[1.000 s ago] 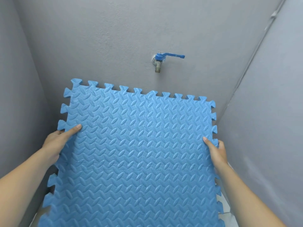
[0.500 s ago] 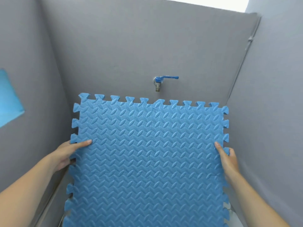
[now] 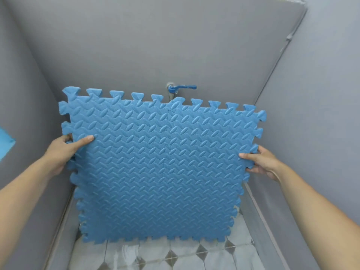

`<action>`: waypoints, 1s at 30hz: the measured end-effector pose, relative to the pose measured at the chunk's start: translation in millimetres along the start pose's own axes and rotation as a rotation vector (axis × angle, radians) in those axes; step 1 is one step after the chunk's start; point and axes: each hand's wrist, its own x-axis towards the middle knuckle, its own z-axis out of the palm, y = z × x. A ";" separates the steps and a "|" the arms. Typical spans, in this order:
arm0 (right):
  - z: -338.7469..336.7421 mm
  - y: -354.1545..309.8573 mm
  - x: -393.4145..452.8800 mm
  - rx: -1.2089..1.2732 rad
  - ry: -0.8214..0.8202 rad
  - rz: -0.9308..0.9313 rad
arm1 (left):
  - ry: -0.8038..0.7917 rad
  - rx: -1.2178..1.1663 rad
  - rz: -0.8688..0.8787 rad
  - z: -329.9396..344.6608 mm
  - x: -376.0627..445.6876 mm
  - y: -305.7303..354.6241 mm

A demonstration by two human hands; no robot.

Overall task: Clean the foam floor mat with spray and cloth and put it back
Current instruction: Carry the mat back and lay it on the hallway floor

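A blue foam floor mat [image 3: 159, 168] with a leaf-pattern surface and jigsaw edges is held upright in front of me, above the floor. My left hand [image 3: 64, 151] grips its left edge, thumb on the front and fingers behind. My right hand [image 3: 261, 162] grips the right edge the same way. The mat's top edge partly covers the tap. No spray bottle or cloth is in view.
Grey walls close in on the left, back and right. A blue-handled tap [image 3: 180, 88] sticks out of the back wall just above the mat. White floor tiles [image 3: 175, 256] with grey diamonds show below. A blue patch [image 3: 5, 143] sits on the left wall.
The mat has been lifted and tipped more upright; its bottom edge now shows above the tiles. Both hands have stayed on its side edges. The view has pulled back.
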 end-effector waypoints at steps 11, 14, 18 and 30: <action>-48.2 -348.4 -169.1 0.011 0.081 0.030 | 0.107 0.007 -0.140 -70.7 -118.2 352.5; -58.7 -425.3 -216.0 -0.023 0.097 0.025 | 0.109 0.028 -0.149 -97.6 -159.2 432.5; -69.7 -494.2 -262.3 -0.049 0.055 -0.031 | 0.143 -0.014 -0.094 -126.1 -206.6 502.0; -24.3 -570.9 -357.4 -0.148 -0.138 -0.195 | 0.387 0.086 0.016 -196.2 -323.8 543.9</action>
